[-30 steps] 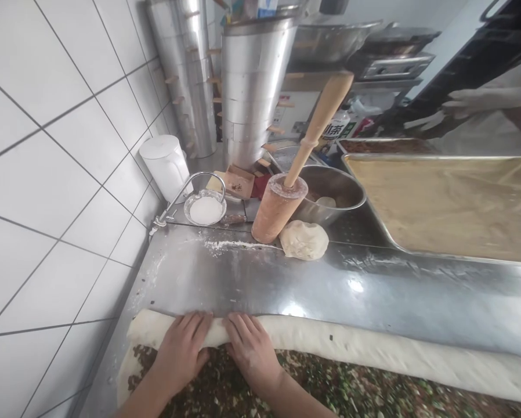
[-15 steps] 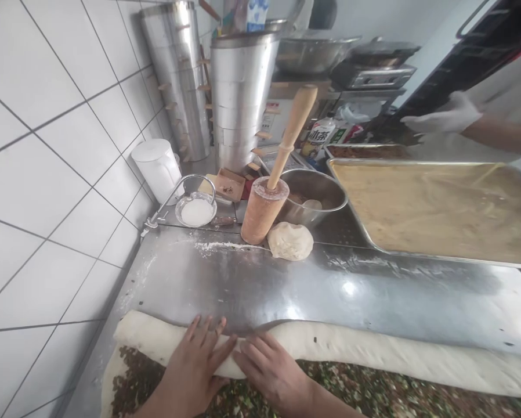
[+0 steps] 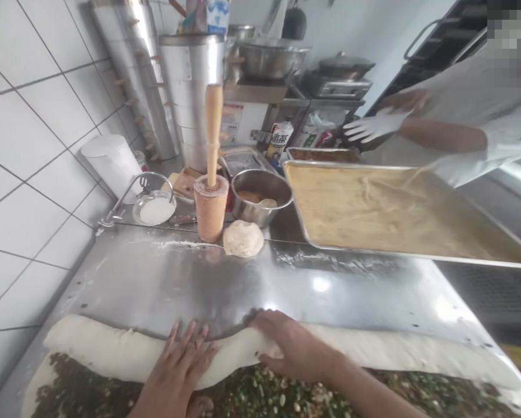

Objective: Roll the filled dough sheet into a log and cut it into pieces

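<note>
A long roll of white dough [image 3: 108, 351] runs across the near edge of the steel counter [image 3: 199, 284], its flat part covered with dark chopped filling [image 3: 260, 395]. My left hand [image 3: 180, 368] lies on the roll with its fingers stretched out flat. My right hand [image 3: 293, 345] rests on the roll just to the right, fingers curved over its top edge. A small lump of dough [image 3: 243, 238] sits further back beside a rolling pin [image 3: 212, 168] standing on end.
A large metal tray [image 3: 400, 212] of yellowish paste fills the back right. Behind it another person's gloved hand [image 3: 371, 125] reaches out. A steel bowl [image 3: 260, 203], a glass dish of white powder [image 3: 155, 208], a white jug [image 3: 108, 162] and stacked steamers [image 3: 191, 93] stand at the back.
My view has swung right. Both my hands have shifted rightward along the dough roll and spread further apart. The other person's gloved hand has moved left.
</note>
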`<action>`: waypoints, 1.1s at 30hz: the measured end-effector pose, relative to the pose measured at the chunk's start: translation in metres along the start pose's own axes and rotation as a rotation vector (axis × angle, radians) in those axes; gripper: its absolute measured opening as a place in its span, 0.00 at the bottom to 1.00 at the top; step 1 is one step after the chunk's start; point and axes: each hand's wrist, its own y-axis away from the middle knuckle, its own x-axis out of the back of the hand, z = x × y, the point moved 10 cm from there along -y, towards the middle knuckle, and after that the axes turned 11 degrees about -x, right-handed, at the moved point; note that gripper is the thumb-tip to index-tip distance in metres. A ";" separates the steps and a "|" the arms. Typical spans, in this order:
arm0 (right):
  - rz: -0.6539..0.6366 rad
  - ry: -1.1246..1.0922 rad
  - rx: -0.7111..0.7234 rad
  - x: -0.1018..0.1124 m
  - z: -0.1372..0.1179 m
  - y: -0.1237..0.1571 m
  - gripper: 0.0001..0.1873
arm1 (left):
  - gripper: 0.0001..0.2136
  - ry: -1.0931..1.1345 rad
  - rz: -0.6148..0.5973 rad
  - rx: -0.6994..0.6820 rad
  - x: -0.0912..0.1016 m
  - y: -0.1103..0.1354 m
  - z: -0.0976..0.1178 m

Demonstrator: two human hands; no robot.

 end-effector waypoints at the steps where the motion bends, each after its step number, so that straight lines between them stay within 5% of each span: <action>1: 0.013 0.015 0.028 0.005 0.003 0.009 0.24 | 0.39 0.010 0.009 0.004 -0.001 -0.011 0.008; 4: 0.020 0.055 0.213 0.014 0.004 0.042 0.20 | 0.40 -0.005 0.062 -0.048 -0.001 -0.045 0.039; 7: -0.029 -0.009 0.074 0.030 0.043 0.063 0.33 | 0.35 -0.106 0.131 -0.099 0.002 -0.070 0.070; 9: -0.048 -0.051 -0.073 0.039 0.076 0.078 0.31 | 0.35 -0.121 0.114 -0.068 -0.003 -0.089 0.081; 14: 0.005 -0.062 0.097 0.055 0.103 0.131 0.22 | 0.37 0.020 0.083 -0.090 -0.035 -0.142 0.130; 19: -0.037 -0.044 -0.094 0.082 0.178 0.172 0.30 | 0.33 -0.018 0.111 -0.046 -0.041 -0.181 0.166; 23: -0.015 0.001 0.059 0.082 0.187 0.213 0.19 | 0.42 0.107 0.087 -0.080 -0.047 -0.242 0.206; 25: 0.018 0.002 0.113 0.091 0.197 0.231 0.22 | 0.40 0.104 0.127 -0.108 -0.052 -0.257 0.230; 29: 0.025 0.015 -0.044 0.116 0.254 0.250 0.33 | 0.34 0.061 0.134 -0.109 -0.064 -0.272 0.255; 33: 0.077 0.133 0.070 0.115 0.259 0.278 0.17 | 0.44 0.216 0.064 -0.090 -0.074 -0.319 0.272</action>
